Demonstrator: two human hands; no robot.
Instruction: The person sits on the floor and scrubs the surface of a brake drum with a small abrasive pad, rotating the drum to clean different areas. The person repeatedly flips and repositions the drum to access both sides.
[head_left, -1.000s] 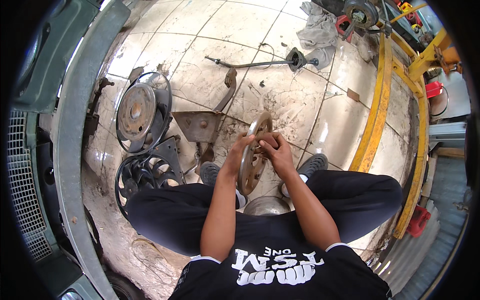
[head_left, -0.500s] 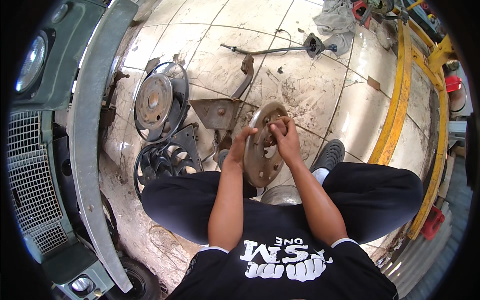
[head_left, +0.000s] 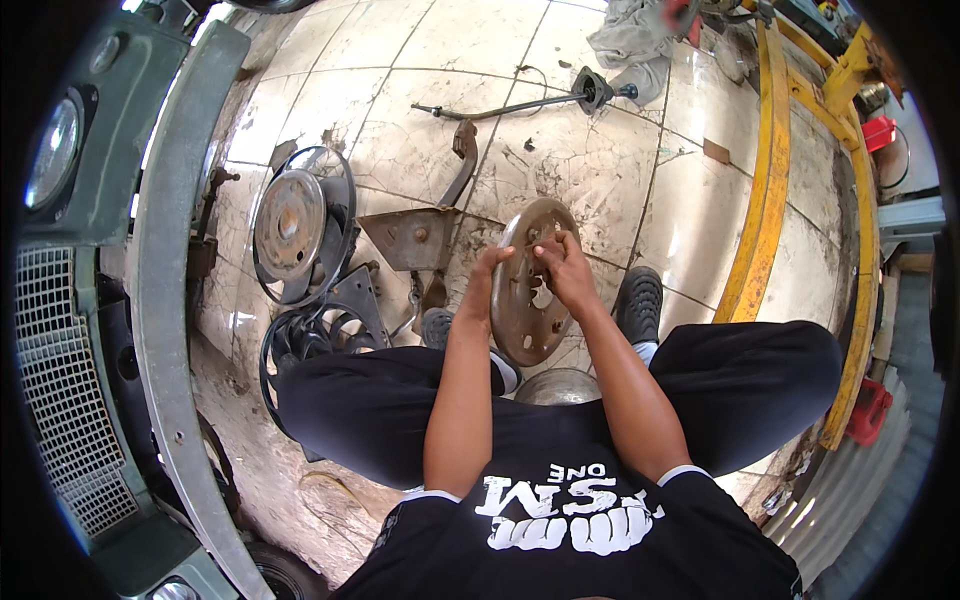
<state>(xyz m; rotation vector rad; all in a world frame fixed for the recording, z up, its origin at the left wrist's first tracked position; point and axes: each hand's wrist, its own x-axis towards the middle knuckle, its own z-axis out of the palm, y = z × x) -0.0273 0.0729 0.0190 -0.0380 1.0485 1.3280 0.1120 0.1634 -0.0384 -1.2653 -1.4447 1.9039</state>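
Observation:
A round, brownish metal plate (head_left: pixel 518 338) with a central opening and smaller holes stands tilted on its edge between my knees. My left hand (head_left: pixel 484 285) is closed on its left rim, the thumb on the near face and the other fingers hidden behind. Against the plate's upper face, by the holes, my right hand (head_left: pixel 566 274) has thumb and fingers pinched together; whatever lies between them is too small to make out. Below the plate is a rounded, shiny metal piece (head_left: pixel 560 386), partly hidden by my clothes.
A rusty pedal bracket (head_left: pixel 410 236), another round plate (head_left: pixel 290 225) on a ringed fan and a black fan (head_left: pixel 315 335) lie at left. Ahead lies a gear lever (head_left: pixel 520 105). A vehicle bumper (head_left: pixel 165 300) borders the left, a yellow frame (head_left: pixel 760 190) the right.
The view has shifted, so the floor things sit slightly further left. My right fingers have moved slightly on the plate's face. My left hand keeps its hold on the rim.

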